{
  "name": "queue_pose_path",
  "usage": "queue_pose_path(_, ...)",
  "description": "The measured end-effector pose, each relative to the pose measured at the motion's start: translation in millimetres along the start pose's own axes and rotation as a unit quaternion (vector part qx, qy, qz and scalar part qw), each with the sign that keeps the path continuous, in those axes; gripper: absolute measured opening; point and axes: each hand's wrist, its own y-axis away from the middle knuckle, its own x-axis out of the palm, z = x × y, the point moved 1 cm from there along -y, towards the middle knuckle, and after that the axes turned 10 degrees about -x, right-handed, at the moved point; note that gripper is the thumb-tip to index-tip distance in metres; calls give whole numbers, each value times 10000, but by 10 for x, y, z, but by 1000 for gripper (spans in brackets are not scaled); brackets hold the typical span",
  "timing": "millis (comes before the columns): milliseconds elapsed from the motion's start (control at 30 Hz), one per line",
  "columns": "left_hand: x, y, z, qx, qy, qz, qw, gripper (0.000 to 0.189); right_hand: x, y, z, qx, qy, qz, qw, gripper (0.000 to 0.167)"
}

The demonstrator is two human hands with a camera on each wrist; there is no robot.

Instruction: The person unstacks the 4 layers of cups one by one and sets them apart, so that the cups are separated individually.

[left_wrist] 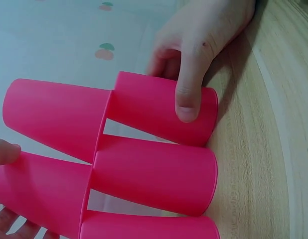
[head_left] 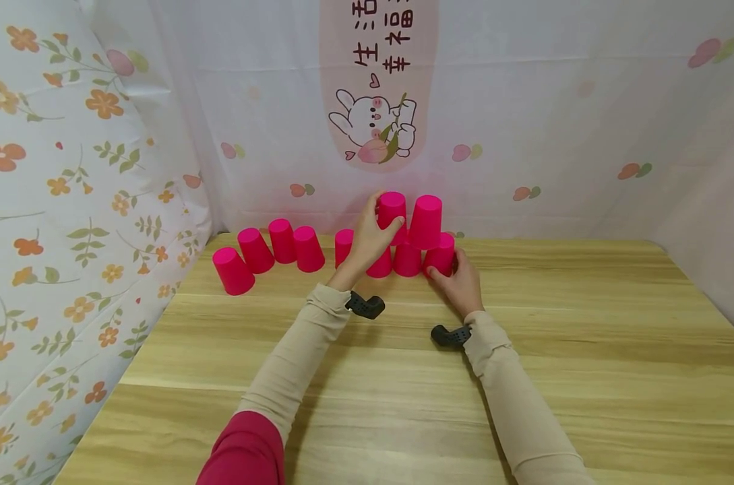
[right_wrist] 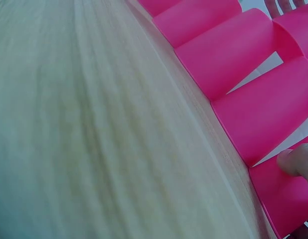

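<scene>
Pink cups stand upside down in a row near the back of the table. My left hand (head_left: 369, 239) grips an upper cup (head_left: 392, 204), thumb on its near side, over the lower row. Beside it, a second upper cup (head_left: 426, 222) bridges two lower ones. My right hand (head_left: 464, 279) holds the lower cup at the right end (head_left: 441, 250), its thumb (left_wrist: 188, 99) lying along the cup's side in the left wrist view. Between them shows a middle lower cup (left_wrist: 156, 174). My left forearm partly hides another lower cup (head_left: 344, 244).
Several more upturned pink cups (head_left: 234, 271) stand in a loose curve at the back left. A white printed curtain (head_left: 500, 135) hangs right behind the row, and a flowered one (head_left: 87, 222) borders the left side. The wooden tabletop (head_left: 585, 350) stretches toward me.
</scene>
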Motion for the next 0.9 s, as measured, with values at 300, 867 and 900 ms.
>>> queue_pose_path(300, 12, -5, 10, 42, -31, -39, 10000, 61, 6, 9, -24, -14, -22, -12, 10000, 55)
queue_pose_path(867, -16, 27, 6, 182, 145, -160, 9996, 58, 12, 6, -35, -91, -124, -48, 9999, 53)
queue_pose_path(900, -19, 33, 5, 185, 160, -162, 9996, 58, 12, 5, -36, -84, -121, -45, 9999, 53)
